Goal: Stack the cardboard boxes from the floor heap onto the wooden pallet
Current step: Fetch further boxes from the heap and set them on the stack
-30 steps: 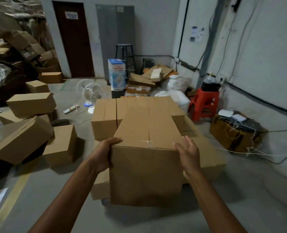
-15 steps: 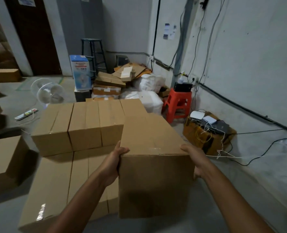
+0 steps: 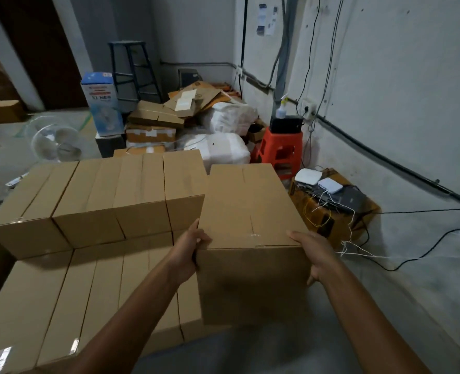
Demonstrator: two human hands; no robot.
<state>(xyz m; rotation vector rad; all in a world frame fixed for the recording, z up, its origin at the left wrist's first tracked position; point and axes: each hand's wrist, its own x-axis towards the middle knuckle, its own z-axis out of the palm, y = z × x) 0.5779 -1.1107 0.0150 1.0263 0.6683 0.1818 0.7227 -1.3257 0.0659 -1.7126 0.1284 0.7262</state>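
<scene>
I carry a plain taped cardboard box (image 3: 250,238) in front of me. My left hand (image 3: 191,249) grips its left near corner, thumb on top. My right hand (image 3: 313,252) grips the right near corner, fingers curled under the side. The box hangs at the right end of a stack of like boxes: an upper row (image 3: 96,201) and a lower layer (image 3: 69,300) beneath it. The box's left side is close against the upper row's right end. The pallet is hidden under the stack.
To the right on the floor stands a cardboard box (image 3: 331,211) with routers and loose cables. Behind the stack are white sacks (image 3: 218,147), a red plastic stool (image 3: 280,147), flattened cartons, a fan (image 3: 56,141) and a dark stool (image 3: 134,68). The grey wall runs along the right.
I have come closer to the stack and the view has swung right. The carried box has moved forward, up to the right end of the upper row. Both hands keep their hold.
</scene>
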